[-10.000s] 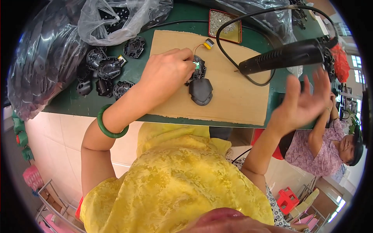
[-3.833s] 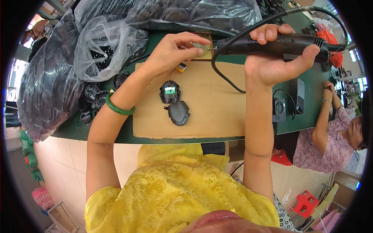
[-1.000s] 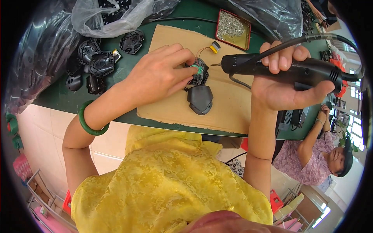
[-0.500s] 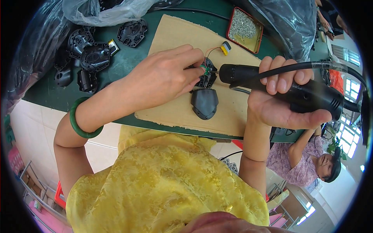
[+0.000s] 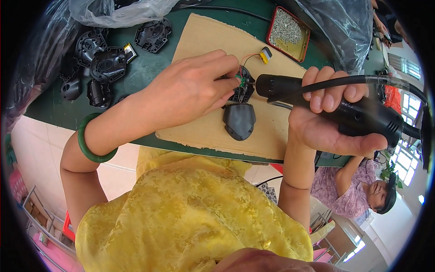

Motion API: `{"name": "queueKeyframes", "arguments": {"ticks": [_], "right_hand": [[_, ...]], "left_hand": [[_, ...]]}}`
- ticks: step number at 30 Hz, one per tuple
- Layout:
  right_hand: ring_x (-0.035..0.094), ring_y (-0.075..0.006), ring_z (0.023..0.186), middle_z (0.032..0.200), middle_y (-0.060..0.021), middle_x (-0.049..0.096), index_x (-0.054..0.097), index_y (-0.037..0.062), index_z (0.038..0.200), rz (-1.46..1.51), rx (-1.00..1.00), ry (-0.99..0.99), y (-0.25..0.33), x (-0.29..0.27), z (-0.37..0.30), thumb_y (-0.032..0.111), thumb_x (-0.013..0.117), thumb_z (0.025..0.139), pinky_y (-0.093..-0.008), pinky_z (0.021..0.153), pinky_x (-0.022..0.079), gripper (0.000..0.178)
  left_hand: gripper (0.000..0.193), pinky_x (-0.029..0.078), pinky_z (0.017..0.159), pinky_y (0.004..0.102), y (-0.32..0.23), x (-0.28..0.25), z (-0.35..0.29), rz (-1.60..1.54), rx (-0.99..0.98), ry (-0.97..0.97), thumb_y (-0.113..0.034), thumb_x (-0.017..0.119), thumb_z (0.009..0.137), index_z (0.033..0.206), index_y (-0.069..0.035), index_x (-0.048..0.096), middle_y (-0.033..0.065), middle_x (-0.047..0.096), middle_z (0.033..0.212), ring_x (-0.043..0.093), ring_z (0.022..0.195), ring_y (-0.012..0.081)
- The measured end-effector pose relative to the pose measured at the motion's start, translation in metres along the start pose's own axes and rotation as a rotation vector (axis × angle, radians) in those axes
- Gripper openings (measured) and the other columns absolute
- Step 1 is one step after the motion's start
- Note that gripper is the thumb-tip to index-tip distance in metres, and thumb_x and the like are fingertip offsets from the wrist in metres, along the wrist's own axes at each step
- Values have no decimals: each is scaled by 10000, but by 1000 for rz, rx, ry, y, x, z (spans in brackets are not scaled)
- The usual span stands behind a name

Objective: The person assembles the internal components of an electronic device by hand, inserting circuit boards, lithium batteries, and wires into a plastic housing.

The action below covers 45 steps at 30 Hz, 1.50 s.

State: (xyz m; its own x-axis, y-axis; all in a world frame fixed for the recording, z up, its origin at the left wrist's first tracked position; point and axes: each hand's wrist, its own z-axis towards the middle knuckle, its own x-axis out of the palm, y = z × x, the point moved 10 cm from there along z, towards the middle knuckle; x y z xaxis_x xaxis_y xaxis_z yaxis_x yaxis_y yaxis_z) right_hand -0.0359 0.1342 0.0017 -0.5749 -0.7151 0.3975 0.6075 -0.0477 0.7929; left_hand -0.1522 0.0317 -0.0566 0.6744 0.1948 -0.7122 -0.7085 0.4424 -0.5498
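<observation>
My right hand (image 5: pixel 333 109) is wrapped round a black corded electric screwdriver (image 5: pixel 281 87), its bit pointing left. The bit's tip meets a small green circuit board (image 5: pixel 240 81) inside a black plastic housing (image 5: pixel 247 93). With fingers pinched together, my left hand (image 5: pixel 204 86) holds the board in that housing; the fingertips are partly hidden. Thin red and black wires run from the board to a small silver and yellow battery (image 5: pixel 265 55). Just below the housing, a black shield-shaped cover (image 5: pixel 239 121) lies on the cardboard sheet (image 5: pixel 190 132).
Several black housings (image 5: pixel 108 65) are grouped on the green table (image 5: pixel 140 75) at left. A red-rimmed tray (image 5: pixel 290 34) of small screws stands at the far right. Clear plastic bags (image 5: pixel 122 13) line the far edge. Another person (image 5: pixel 349 190) sits at right.
Hardly anything differs. Both hands keep their hold and the screwdriver stays at the board; the battery appears shifted very slightly to the right.
</observation>
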Motion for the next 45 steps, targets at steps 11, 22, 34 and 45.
{"name": "queueKeyframes", "arguments": {"ticks": [11, 22, 34, 45], "right_hand": [[460, -109, 607, 742, 7, 562, 573, 108, 970, -29, 15, 47, -6, 11, 1, 919, 510, 749, -275, 606, 337, 842], [463, -90, 544, 690, 20, 533, 562, 109, 926, -65, 17, 15, -9, 14, 2, 983, 478, 664, -241, 556, 360, 917], [492, -113, 556, 712, -6, 559, 571, 96, 982, 20, -22, 63, -9, 20, -1, 954, 470, 720, -258, 546, 374, 903], [500, -164, 546, 656, -40, 536, 564, 94, 895, -26, -31, -388, 4, -35, 6, 893, 388, 834, -313, 544, 439, 821]], "left_hand": [[228, 529, 684, 361, 1, 0, 0, -9, -2, -12, -46, 765, 753, 964, 15, 704, 74, 574, 978, 609, 828, 238], [250, 529, 676, 368, 6, 1, -1, -29, -28, -8, -57, 772, 748, 975, 11, 693, 64, 554, 975, 601, 842, 231], [225, 538, 699, 367, 3, -3, 0, -56, -13, -10, -73, 766, 773, 974, 3, 698, 55, 556, 968, 609, 860, 223], [151, 549, 732, 370, 0, 0, -2, 11, 62, 17, -94, 742, 815, 939, -9, 729, 63, 596, 983, 641, 877, 230]]}}
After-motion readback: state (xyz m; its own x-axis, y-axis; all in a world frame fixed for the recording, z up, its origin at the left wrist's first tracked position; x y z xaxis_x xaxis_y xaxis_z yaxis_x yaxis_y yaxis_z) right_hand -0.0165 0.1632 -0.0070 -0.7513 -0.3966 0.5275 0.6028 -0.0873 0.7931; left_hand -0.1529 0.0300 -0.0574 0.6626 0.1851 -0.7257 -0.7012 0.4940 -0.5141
